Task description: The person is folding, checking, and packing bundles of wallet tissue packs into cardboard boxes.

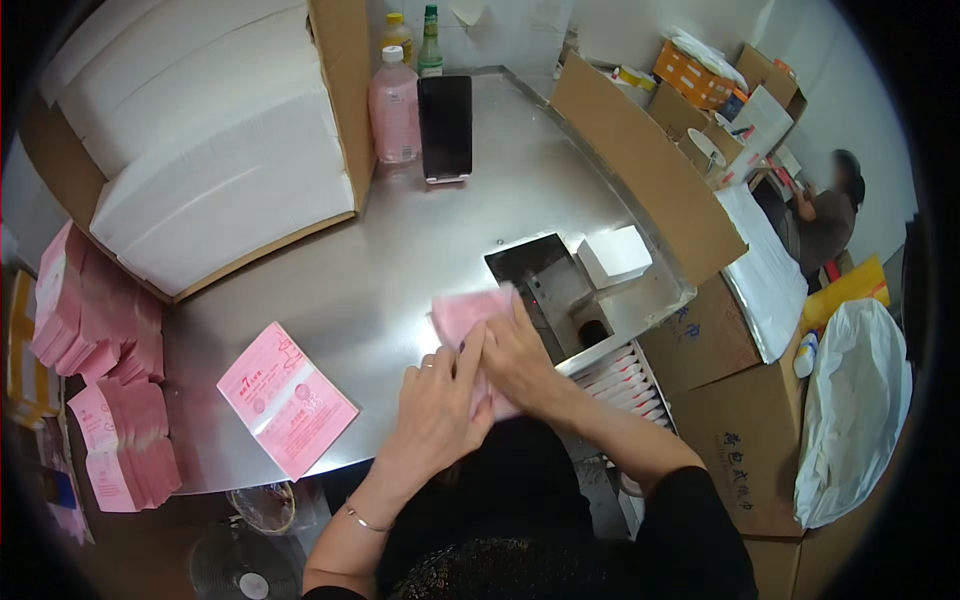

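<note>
Fingers [522, 318] of the right hand [524, 366] close on the right side of a pink packet [468, 312], which is slightly blurred. The left hand [440, 405] lies across the packet's lower left, its index finger straight and meeting the right hand, the other fingers bent; whether they pinch the packet cannot be told. A ring sits on one of the left fingers and a thin bracelet [368, 521] on that wrist. The packet is by the front edge of the metal tabletop [400, 255], just left of a rectangular opening [562, 285]; contact with the surface beneath is hidden.

Toward the front left corner, a flat pink printed stack [287, 400] lies askew, its lower tip at the front edge. Piles of pink packets [125, 440] crowd along the left edge. A large open carton [344, 120] holding white stacks [225, 205] fills the far left corner. Near the far edge, a dark phone [445, 128] stands upright just beside a pink bottle [395, 112], with a green bottle [430, 50] behind. A small white box [614, 256] sits beside the opening, near the right edge. Below the front right corner, red-and-white wrapped pieces [626, 388] lie in rows. Beyond the right edge are brown cartons [735, 440], a white plastic bag [855, 420] and another person [828, 218].
</note>
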### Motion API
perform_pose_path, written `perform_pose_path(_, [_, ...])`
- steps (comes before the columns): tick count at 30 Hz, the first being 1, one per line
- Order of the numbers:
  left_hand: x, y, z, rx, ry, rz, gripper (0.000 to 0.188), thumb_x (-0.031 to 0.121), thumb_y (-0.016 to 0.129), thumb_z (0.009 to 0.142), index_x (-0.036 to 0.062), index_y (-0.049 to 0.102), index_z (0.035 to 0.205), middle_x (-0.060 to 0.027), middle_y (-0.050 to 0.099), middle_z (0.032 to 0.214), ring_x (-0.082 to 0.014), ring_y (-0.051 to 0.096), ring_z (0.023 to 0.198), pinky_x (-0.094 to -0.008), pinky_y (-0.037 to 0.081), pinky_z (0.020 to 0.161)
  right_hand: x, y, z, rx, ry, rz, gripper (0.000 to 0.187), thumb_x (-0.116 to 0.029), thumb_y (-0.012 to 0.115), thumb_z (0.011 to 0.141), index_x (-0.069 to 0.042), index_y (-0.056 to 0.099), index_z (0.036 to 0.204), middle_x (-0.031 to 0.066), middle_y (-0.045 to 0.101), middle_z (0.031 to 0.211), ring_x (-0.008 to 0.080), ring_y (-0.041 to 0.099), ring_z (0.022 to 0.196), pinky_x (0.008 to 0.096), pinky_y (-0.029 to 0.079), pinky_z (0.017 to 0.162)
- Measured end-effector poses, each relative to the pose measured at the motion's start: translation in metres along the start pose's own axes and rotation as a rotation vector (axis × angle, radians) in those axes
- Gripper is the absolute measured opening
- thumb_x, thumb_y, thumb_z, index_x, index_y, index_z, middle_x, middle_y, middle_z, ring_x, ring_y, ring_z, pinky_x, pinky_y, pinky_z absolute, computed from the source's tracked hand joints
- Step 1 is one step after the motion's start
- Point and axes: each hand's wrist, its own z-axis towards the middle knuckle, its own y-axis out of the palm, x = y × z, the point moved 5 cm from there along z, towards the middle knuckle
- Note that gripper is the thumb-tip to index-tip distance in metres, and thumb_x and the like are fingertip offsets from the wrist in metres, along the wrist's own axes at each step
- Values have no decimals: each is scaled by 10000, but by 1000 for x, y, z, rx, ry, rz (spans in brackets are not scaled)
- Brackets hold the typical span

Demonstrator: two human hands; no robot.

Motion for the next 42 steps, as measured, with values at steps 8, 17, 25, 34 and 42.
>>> perform_pose_path(8, [1,-28,-41,-97,61,-9,421,48,708,758,73,648,1174,-105,543,914,-285,543,890,-409,418,766,117,21,-17,-104,488,125,188,-123,566,900,11,698,909,266,687,823,454,677,760,530,554,718])
perform_pose_path(17, [-62,-116,-103,377,-337,450,226,-22,620,710,73,587,912,-113,567,984,-329,520,1029,-466,370,980,126,-62,-38,327,448,-470,239,-117,632,875,-19,658,1091,141,612,913,322,597,940,433,451,793])
perform_pose_path(25, [-72,-106,-83,238,-322,250,239,-63,574,797,20,583,1021,-160,546,908,-361,519,884,-467,420,867,163,-59,-43,219,598,-347,170,-83,623,876,11,667,1010,128,587,966,320,569,949,458,441,819])
perform_pose_path(34, [-17,7,-20,37,56,-149,444,89,728,711,-42,604,1117,-274,515,1318,-430,489,1244,-480,448,922,-24,-44,-34,265,-274,70,382,-74,665,755,36,619,1118,169,645,1009,361,641,969,624,423,993])
perform_pose_path(42, [-13,3,-2,119,-80,278,690,338,766,703,30,562,1285,-262,350,1534,-460,337,1408,-541,335,1017,-25,-5,22,-95,-15,51,297,-100,649,732,-2,638,1012,144,620,891,308,638,885,633,316,1112])
